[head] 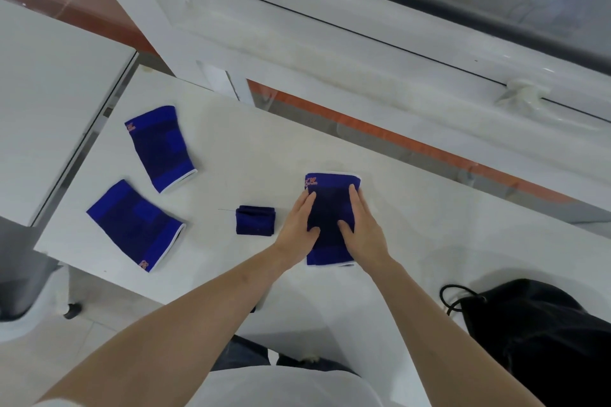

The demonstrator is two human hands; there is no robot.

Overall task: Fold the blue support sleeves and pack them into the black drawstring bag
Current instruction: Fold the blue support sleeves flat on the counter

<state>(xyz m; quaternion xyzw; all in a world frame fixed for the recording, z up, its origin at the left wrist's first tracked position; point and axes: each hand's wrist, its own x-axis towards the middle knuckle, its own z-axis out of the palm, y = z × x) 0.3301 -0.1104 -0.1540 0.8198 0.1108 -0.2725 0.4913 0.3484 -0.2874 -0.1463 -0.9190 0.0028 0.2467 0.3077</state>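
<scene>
A blue support sleeve [330, 205] lies flat on the white table in front of me. My left hand [297, 225] rests flat on its left edge and my right hand [362, 228] rests flat on its right side, fingers stretched out. A small folded blue sleeve [255, 220] sits just left of my left hand. Two more unfolded blue sleeves lie at the left: one farther back [161, 147], one nearer the front edge [135, 225]. The black drawstring bag [542, 337] lies at the near right, its cord looped toward me.
The white table [429, 208] ends close behind the sleeves, with a white window frame [363, 43] beyond. Another white surface [49, 102] stands to the left, and a dark chair with a castor [71, 310] is below it.
</scene>
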